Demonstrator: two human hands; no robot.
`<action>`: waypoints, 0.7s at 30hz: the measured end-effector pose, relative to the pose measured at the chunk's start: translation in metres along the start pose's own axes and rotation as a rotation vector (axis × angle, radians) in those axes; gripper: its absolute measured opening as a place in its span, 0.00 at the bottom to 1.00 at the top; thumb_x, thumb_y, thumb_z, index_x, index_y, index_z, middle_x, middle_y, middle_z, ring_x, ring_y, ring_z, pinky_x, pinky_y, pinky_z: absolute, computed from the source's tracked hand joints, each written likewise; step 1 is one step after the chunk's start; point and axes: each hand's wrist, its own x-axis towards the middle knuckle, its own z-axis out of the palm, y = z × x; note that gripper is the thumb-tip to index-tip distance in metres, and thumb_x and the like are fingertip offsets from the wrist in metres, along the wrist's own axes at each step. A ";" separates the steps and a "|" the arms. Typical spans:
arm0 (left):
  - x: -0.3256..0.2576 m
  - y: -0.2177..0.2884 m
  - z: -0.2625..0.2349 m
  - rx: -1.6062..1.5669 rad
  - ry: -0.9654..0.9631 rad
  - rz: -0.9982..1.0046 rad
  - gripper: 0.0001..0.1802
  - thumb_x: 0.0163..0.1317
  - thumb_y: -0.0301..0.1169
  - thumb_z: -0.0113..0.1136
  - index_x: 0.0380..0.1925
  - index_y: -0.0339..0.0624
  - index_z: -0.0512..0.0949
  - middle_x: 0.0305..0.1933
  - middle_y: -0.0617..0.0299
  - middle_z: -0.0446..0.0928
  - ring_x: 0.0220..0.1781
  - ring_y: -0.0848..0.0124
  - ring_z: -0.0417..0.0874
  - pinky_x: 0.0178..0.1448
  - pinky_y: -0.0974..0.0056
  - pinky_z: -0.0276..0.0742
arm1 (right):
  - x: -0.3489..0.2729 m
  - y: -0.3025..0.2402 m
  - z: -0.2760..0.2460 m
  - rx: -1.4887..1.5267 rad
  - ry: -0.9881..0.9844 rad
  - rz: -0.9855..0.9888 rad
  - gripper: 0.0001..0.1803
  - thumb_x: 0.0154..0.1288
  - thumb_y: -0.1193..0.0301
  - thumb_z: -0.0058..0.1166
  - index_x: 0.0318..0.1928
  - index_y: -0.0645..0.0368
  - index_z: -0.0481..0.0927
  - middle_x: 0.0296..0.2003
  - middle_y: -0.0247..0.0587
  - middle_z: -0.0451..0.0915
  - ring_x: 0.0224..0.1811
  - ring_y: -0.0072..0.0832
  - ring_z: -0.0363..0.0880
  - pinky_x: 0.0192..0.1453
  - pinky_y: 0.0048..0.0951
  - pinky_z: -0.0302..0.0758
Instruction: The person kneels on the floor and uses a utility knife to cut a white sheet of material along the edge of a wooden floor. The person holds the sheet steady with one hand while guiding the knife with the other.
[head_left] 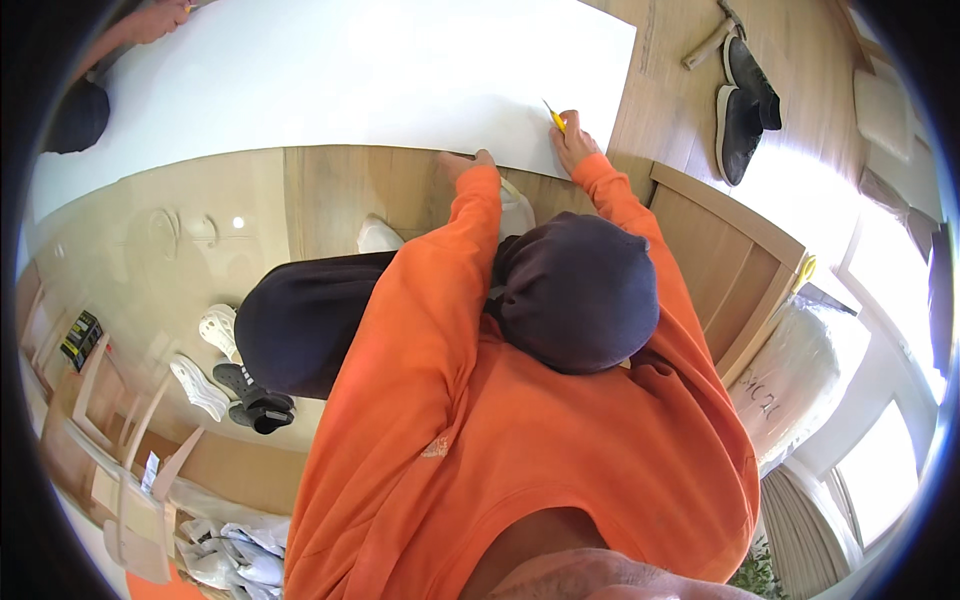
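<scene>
The light-brown wood-plank floor (657, 112) carries a large, flat white sheet (380, 80), a wooden-handled hammer (708, 47) and, just beside it, two black shoes (738, 132) with white soles.

We note open room over the white sheet (350, 80), between our left hand (468, 162) and right hand (573, 145). Obstacles: wooden cabinet (720, 258) beside our right sleeve (625, 200); shoes (738, 130) and hammer (708, 46) farther right; another person's hand (155, 22), near the dark rim, apparently limiting passage.
</scene>
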 end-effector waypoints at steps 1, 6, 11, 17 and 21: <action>-0.004 0.001 0.001 -0.123 -0.022 0.000 0.25 0.41 0.24 0.61 0.41 0.33 0.64 0.39 0.50 0.73 0.42 0.58 0.77 0.50 0.57 0.71 | 0.001 -0.004 -0.001 -0.014 -0.016 -0.021 0.15 0.66 0.63 0.40 0.47 0.58 0.59 0.29 0.64 0.76 0.35 0.60 0.75 0.41 0.51 0.70; -0.012 -0.018 0.009 -0.176 -0.077 0.239 0.30 0.39 0.21 0.62 0.46 0.32 0.63 0.39 0.54 0.73 0.39 0.66 0.75 0.46 0.63 0.72 | -0.001 -0.038 -0.006 -0.119 -0.177 -0.148 0.13 0.66 0.62 0.40 0.45 0.55 0.60 0.26 0.59 0.77 0.31 0.58 0.76 0.38 0.51 0.70; -0.019 -0.039 -0.001 -0.056 -0.093 0.501 0.24 0.38 0.23 0.61 0.40 0.37 0.66 0.37 0.51 0.70 0.45 0.56 0.72 0.50 0.57 0.68 | -0.003 -0.067 -0.012 -0.437 -0.428 -0.194 0.15 0.67 0.57 0.37 0.45 0.53 0.61 0.25 0.56 0.78 0.29 0.55 0.77 0.34 0.50 0.71; -0.027 -0.033 -0.008 0.128 -0.049 0.540 0.15 0.45 0.21 0.55 0.37 0.40 0.73 0.36 0.52 0.72 0.38 0.52 0.73 0.43 0.54 0.71 | 0.002 -0.071 -0.007 -0.650 -0.574 -0.253 0.16 0.68 0.55 0.35 0.48 0.50 0.62 0.24 0.54 0.78 0.27 0.53 0.77 0.32 0.50 0.71; -0.010 -0.049 0.007 0.127 0.053 0.501 0.12 0.46 0.22 0.55 0.34 0.41 0.75 0.37 0.52 0.75 0.39 0.52 0.76 0.44 0.53 0.71 | 0.009 -0.079 0.008 -0.616 -0.581 -0.275 0.16 0.69 0.56 0.34 0.49 0.50 0.63 0.27 0.53 0.79 0.30 0.54 0.78 0.34 0.51 0.72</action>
